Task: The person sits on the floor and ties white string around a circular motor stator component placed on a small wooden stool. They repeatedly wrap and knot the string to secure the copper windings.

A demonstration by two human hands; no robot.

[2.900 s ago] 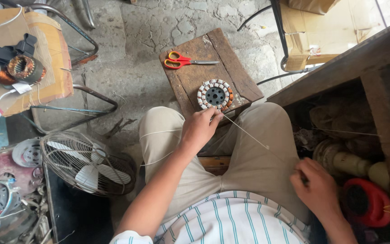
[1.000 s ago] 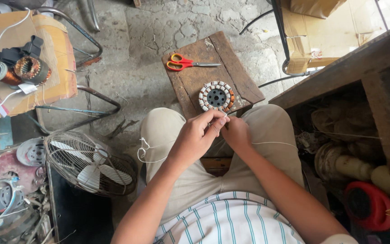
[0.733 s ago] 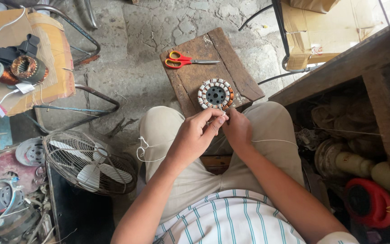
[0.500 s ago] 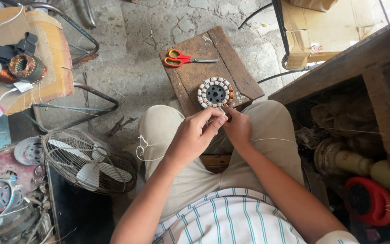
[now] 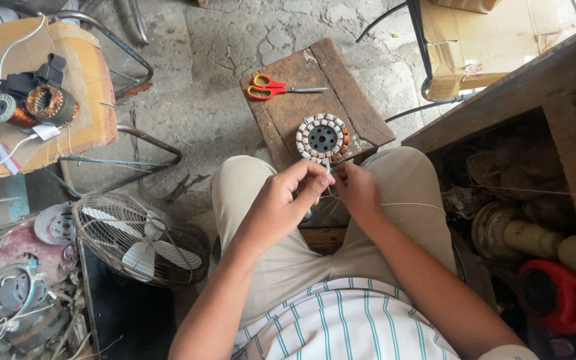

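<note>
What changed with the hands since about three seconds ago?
The right hand came in from the shelf side to meet the left hand at the near edge of the round stator; both now pinch the thin string there. Stator, scissors and wooden stool stayed put.

- There is one view only, from a camera worn on the person's head, so no second view shares any of the scene.
- It looks almost straight down past the striped shirt [image 5: 341, 320] and both knees to the cracked concrete floor [image 5: 235, 60].
- The left hand [image 5: 281, 203] and right hand [image 5: 358, 190] sit near the middle of the frame, close to the lens.
- The small wooden stool [image 5: 341, 73] lies just beyond the knees, toward the top edge.
- The fan guard [image 5: 138, 240] falls at the left side, a wooden bench [image 5: 535, 87] at the right.
</note>
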